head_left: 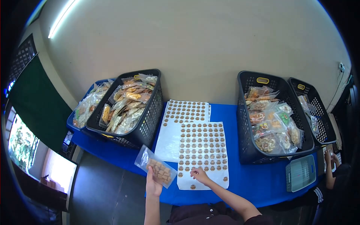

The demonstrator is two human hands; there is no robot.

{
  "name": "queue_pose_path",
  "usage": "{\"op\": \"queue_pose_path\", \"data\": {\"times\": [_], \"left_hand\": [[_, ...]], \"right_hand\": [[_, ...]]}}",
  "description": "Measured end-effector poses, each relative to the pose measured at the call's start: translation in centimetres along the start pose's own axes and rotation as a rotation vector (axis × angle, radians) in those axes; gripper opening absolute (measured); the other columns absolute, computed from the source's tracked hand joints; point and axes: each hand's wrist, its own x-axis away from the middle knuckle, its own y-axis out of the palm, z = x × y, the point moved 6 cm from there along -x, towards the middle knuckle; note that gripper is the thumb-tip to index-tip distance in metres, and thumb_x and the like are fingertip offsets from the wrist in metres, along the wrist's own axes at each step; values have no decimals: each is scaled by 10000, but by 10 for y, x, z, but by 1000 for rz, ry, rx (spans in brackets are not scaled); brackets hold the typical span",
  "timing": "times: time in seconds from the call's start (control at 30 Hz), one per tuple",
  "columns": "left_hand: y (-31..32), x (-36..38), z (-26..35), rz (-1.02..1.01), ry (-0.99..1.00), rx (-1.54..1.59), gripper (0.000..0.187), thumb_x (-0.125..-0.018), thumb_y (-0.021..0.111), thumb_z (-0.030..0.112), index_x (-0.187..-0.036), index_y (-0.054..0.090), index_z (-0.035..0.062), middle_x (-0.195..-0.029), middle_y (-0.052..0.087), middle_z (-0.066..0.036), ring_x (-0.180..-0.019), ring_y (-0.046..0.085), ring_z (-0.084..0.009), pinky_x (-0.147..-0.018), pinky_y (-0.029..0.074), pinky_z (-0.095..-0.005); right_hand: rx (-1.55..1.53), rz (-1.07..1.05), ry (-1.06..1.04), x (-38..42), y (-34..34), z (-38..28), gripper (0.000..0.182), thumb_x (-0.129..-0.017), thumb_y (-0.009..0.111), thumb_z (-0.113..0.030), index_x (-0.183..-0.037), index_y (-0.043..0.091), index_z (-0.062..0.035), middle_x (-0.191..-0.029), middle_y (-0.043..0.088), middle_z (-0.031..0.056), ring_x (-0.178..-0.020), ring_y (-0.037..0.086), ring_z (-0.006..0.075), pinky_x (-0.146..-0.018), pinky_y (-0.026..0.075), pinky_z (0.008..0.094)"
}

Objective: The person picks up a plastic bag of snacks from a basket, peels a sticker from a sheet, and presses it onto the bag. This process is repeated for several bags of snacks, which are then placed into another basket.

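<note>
My left hand (153, 184) grips the lower edge of a clear plastic pouch (160, 169) filled with light brown, square snack pieces. It holds the pouch tilted in front of the table's near edge. My right hand (201, 176) is over the lower part of a white sticker sheet (203, 150) with rows of round brown stickers. Its fingers are drawn together at the sheet; whatever is between them is too small to make out. Under and behind this sheet lie more sticker sheets (170, 129), one with part of its lower area bare.
A black basket (148, 123) and a blue crate (71, 122), both filled with packed pouches, stand at left. At right are another full black basket (245, 138), a further black basket (322, 135) and a pale green tray (301, 173). Another person's hands (330, 157) show at far right.
</note>
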Motion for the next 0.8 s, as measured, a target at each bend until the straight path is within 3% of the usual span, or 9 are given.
{"op": "queue_pose_path", "data": {"times": [0.07, 0.1, 0.23, 0.37, 0.5, 0.6, 0.7, 0.8], "left_hand": [[-19, 5, 7, 1, 5, 54, 372, -911, 417, 297, -1205, 419, 70, -1136, 526, -63, -1026, 526, -215, -888, 420, -368], [-28, 9, 9, 2, 9, 80, 369, -910, 418, 291, -1209, 419, 76, -1141, 526, -60, -1034, 522, -218, -894, 416, -376], [-53, 28, 17, 76, 51, 95, 357, -896, 426, 223, -1215, 396, 68, -1150, 501, -74, -1049, 498, -231, -897, 404, -399], [-67, 39, 25, 174, 102, 73, 348, -880, 437, 199, -1204, 426, 74, -1155, 523, -75, -1073, 499, -227, -909, 405, -390], [-75, 41, 28, 200, 122, 82, 319, -876, 445, 196, -1173, 445, 79, -1118, 535, -67, -1044, 510, -218, -892, 411, -384], [-69, 40, 28, 226, 132, 81, 302, -876, 448, 200, -1154, 456, 84, -1090, 542, -61, -1021, 518, -210, -877, 416, -376], [-58, 36, 28, 218, 119, 78, 298, -876, 448, 211, -1146, 461, 88, -1081, 546, -57, -1009, 523, -205, -861, 425, -364], [-67, 33, 24, 159, 95, 108, 357, -877, 440, 203, -1202, 402, 59, -1152, 499, -76, -1059, 490, -224, -897, 402, -380]], "right_hand": [[243, -4, -7, -13, 29, 22, 233, -773, 584, -194, -896, 609, 4, -771, 620, 82, -706, 588, 155, -643, 471, 270], [372, -21, 28, -16, 40, 25, 281, -745, 602, -179, -954, 587, 8, -871, 605, 149, -804, 593, 252, -699, 477, 316], [667, 103, -79, -33, 71, 26, 280, -722, 583, -123, -958, 525, 17, -979, 496, 210, -929, 508, 358, -741, 455, 402], [703, 340, -272, -41, 81, 21, 175, -698, 566, -56, -853, 501, -6, -905, 474, 197, -828, 500, 348, -685, 440, 441], [631, 258, -178, -43, 75, 18, 235, -673, 597, -29, -857, 458, 12, -889, 459, 184, -839, 485, 347, -698, 430, 414], [540, 251, -244, -37, 70, 9, 251, -669, 612, -24, -850, 440, 8, -874, 450, 180, -831, 476, 345, -719, 420, 404], [543, 228, -239, -33, 68, 21, 294, -672, 613, -17, -913, 449, 18, -958, 464, 195, -868, 479, 345, -757, 416, 399], [589, 332, -387, -13, 67, -3, 367, -678, 589, 10, -1021, 457, 28, -1046, 480, 199, -920, 482, 338, -789, 415, 393]]}}
